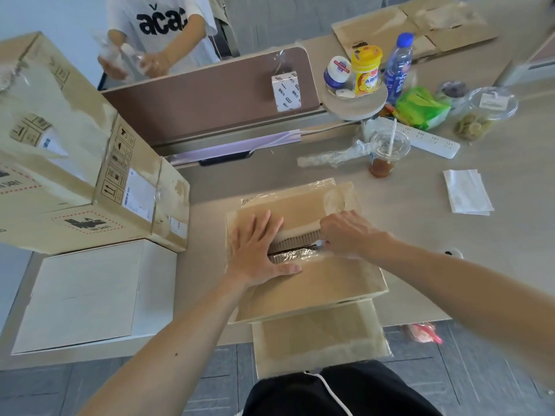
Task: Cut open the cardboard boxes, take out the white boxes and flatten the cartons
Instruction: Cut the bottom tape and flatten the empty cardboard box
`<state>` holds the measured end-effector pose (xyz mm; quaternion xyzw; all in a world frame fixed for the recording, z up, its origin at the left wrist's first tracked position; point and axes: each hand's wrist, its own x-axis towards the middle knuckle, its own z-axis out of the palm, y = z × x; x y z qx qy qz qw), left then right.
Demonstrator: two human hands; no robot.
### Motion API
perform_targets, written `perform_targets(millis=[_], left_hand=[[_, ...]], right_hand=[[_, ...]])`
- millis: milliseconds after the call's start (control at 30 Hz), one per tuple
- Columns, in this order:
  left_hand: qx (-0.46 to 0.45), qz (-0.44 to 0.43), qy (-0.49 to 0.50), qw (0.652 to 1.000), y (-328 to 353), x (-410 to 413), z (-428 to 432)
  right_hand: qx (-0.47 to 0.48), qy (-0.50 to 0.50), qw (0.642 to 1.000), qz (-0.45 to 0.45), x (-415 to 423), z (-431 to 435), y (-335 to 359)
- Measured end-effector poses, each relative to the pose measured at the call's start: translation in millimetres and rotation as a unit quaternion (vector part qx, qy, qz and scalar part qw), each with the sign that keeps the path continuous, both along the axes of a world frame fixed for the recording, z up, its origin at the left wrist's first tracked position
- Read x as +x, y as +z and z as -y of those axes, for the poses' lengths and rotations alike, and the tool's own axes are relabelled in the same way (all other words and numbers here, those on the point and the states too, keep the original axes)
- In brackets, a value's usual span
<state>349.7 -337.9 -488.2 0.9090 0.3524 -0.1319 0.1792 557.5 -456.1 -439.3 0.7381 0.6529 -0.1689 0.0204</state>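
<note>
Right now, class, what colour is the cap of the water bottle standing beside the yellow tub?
Blue; the cap shows best in the head view.

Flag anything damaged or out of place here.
The carton that the left hand presses and the right hand slits with a cutter sits at the desk edge, a flap hanging over. The big box at left has torn, peeled patches. Nothing looks spilled.

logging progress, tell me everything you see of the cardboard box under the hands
The cardboard box is brown corrugated board wrapped in glossy clear tape. It lies at the near edge of the table, partly overhanging it. Its top seam is parted, showing fluted flap edges. The left hand presses flat on top; the right hand grips a small pale tool at the seam.
</note>
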Motion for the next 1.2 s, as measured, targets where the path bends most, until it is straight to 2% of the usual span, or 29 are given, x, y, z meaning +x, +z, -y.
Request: perform_targets(millis=[867,1200], left_hand=[[0.047,0.000,-0.022,0.999,-3.0,-13.1,-32.9],[0.052,0.018,-0.008,0.998,-2.5,-9.9,-29.7]], right_hand=[[-0.003,0.001,0.997,0.080,70.9,41.4,-4.6],[0.012,-0.076,0.996,0.047,73.5,55.0,-8.3]])
